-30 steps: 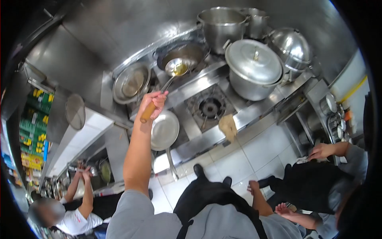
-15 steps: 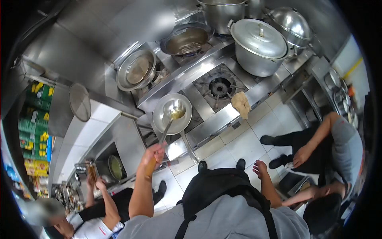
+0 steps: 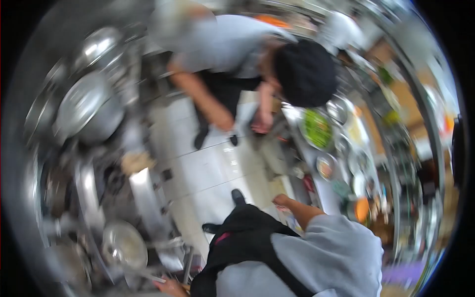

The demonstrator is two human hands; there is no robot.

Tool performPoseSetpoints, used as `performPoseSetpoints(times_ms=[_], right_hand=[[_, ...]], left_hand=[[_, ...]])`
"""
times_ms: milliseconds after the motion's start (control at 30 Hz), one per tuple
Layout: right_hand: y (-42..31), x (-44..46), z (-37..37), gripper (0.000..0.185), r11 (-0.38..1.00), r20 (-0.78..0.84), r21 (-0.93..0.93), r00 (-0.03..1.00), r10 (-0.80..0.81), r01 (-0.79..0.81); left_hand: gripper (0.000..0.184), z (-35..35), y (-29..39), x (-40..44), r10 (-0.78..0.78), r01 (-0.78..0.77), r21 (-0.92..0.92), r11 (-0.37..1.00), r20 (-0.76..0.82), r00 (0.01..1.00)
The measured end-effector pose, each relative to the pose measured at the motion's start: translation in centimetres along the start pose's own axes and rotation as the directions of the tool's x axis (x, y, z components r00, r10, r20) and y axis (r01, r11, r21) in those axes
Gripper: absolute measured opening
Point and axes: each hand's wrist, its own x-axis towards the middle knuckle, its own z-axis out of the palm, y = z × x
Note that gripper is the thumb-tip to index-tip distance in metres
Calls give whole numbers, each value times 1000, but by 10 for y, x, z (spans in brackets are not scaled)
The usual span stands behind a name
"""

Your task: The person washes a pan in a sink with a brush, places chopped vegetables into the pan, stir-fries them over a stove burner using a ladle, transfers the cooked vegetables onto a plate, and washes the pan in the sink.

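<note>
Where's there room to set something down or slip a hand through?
The steel strip between the tan cloth and the pan handle looks bare, though blurred. A hand could probably pass above the floor between stove and counter. It's crowded around the greens, and by the pan and ladle.

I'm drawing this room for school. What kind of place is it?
Probably a restaurant kitchen: there's a big lidded pot, a pan on the stove, and some bright green food.

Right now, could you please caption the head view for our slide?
Left hand gripping a ladle at the pan on the stove.
</note>
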Motion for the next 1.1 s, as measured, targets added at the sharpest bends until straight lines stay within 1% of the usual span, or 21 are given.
performPoseSetpoints(times_ms=[33,67,100,167,233,300,333,400,433,533,567,600,667,800,867,900,933,1000,1033,1067,1100], right_hand=[[-2,-13,-10,18,982,-16,185,999,28,-25],[-5,-30,-20,16,928,-32,372,998,56,-40],[-5,-46,-29,17,842,-48,538,995,84,-45],[-13,-59,-57,21,680,-70,733,994,78,-2],[-15,-63,-87,22,416,-154,896,988,-35,154],[-9,-51,-120,28,225,-218,947,974,-68,228],[-16,-56,-134,34,98,-263,958,961,-82,271],[-32,-57,-164,48,-137,-320,944,936,-144,301],[-41,-49,-178,56,-243,-330,929,923,-199,280],[-101,-43,-222,62,-568,-345,777,938,-23,272],[-115,-36,-235,60,-642,-328,717,944,35,273],[-120,-18,-245,60,-650,-319,708,946,54,276],[-111,22,-246,49,-639,-494,672,869,-10,375],[-120,10,-244,47,-669,-487,638,873,31,380],[-109,3,-237,41,-640,-456,680,890,13,358],[-105,-2,-229,41,-632,-444,696,896,-7,340],[-102,-8,-224,41,-598,-404,732,915,5,326],[-97,-27,-208,41,-556,-348,778,938,8,293],[-98,-40,-201,40,-506,-339,811,941,2,293],[-95,-49,-191,38,-448,-328,845,945,-3,292],[-87,-52,-180,38,-426,-310,862,950,-17,274]], left_hand=[[24,13,15,28,-191,283,-331,900,284,939],[17,16,27,56,-292,610,-470,638,585,757],[30,25,87,64,-285,596,-617,514,532,797],[34,70,116,106,-122,609,-781,137,597,793],[39,110,185,130,-53,638,-769,39,636,770],[38,179,192,168,4,688,-721,-81,690,724],[38,191,211,169,24,692,-719,-64,693,721],[37,216,247,165,-125,698,-716,27,690,713],[33,225,257,159,-130,652,-754,84,640,757],[26,269,265,153,-262,666,-742,73,630,731],[22,298,241,166,-190,718,-683,132,694,695],[22,316,232,169,-184,721,-676,153,698,692],[20,332,219,169,-259,771,-541,336,734,628],[27,327,211,169,-356,802,-426,420,735,577],[43,292,250,147,-436,777,-208,594,729,528],[54,295,239,158,-388,698,-151,701,740,549],[54,285,238,156,-402,706,-158,690,728,555],[62,268,258,150,-182,221,-12,975,524,832],[61,261,265,138,64,-59,-24,998,337,939],[60,254,271,114,319,-327,32,944,146,936],[53,232,306,73,402,-378,-165,911,150,903]])
